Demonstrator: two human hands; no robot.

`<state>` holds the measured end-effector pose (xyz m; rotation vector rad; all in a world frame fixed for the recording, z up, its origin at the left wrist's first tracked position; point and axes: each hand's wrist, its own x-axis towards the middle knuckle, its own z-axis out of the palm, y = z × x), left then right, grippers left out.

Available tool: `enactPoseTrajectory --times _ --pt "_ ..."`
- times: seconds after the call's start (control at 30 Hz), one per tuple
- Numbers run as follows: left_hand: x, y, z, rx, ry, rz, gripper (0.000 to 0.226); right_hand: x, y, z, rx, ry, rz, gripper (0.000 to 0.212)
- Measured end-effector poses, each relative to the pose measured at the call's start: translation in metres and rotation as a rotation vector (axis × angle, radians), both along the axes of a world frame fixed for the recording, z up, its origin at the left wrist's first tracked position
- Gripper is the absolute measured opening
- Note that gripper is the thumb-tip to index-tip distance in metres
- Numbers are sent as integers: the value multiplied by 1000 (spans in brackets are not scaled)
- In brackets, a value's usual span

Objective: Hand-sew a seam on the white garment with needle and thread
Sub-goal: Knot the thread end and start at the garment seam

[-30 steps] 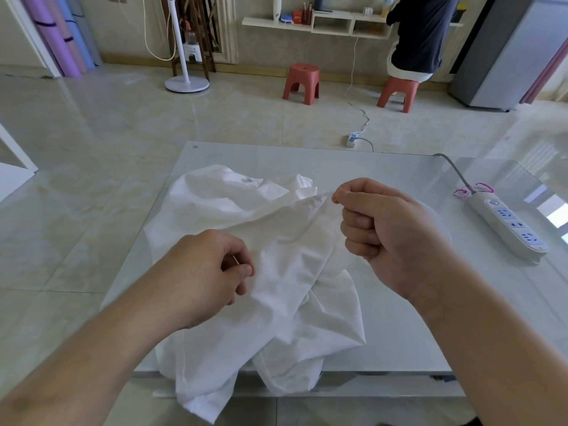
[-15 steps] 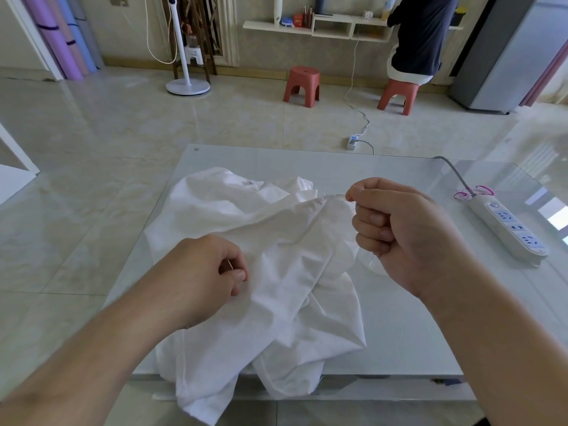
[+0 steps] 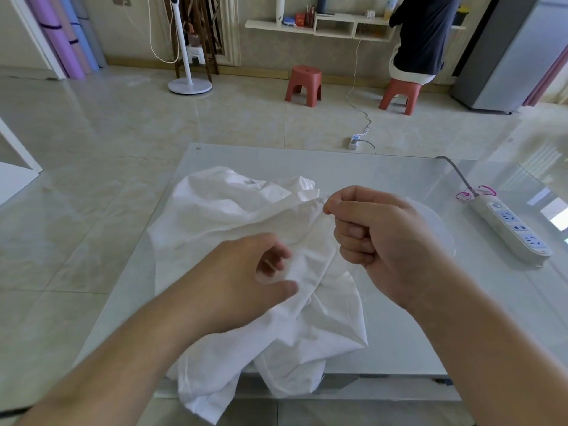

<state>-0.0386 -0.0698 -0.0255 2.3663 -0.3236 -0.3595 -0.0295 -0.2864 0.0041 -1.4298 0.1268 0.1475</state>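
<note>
One crumpled white garment, hem overhanging.

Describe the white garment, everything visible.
The white garment is thin, woven-looking cloth, crumpled in a loose heap on the glass table; its lower part hangs over the near edge. A small mark shows near its far side. The right hand pinches a bunched fold at its upper right, and the left hand rests on its middle, fingers loosely spread. No needle is discernible.

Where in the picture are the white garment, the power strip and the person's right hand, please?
white garment (image 3: 221, 207): head view, on the crumpled upper left cloth.
power strip (image 3: 511, 227): head view, on its socket face.
right hand (image 3: 378, 232): head view, on the back of the fist pinching the cloth's edge.
</note>
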Motion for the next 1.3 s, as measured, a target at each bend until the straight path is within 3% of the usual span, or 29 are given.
enactPoseTrajectory --times 0.13,0.27,0.33,0.47,0.77,1.3 --pt "1 -26 4 -320 -123 46 28 -2 1 1 -10 -3 10 13" --pt "1 -40 10 -543 -36 59 8 -4 2 1 -22 -5 24 7" --pt "1 -43 10 -594 -8 70 13 -5 2 0 -27 -9 23 6" --pt "0 -43 7 -556 -39 115 25 -6 3 0 -12 -8 17 11" --pt "-3 -35 7 -582 23 82 28 -5 2 1 -7 3 20 10" --pt "1 -13 5 -425 -8 161 36 2 -12 4 89 27 -29 7"
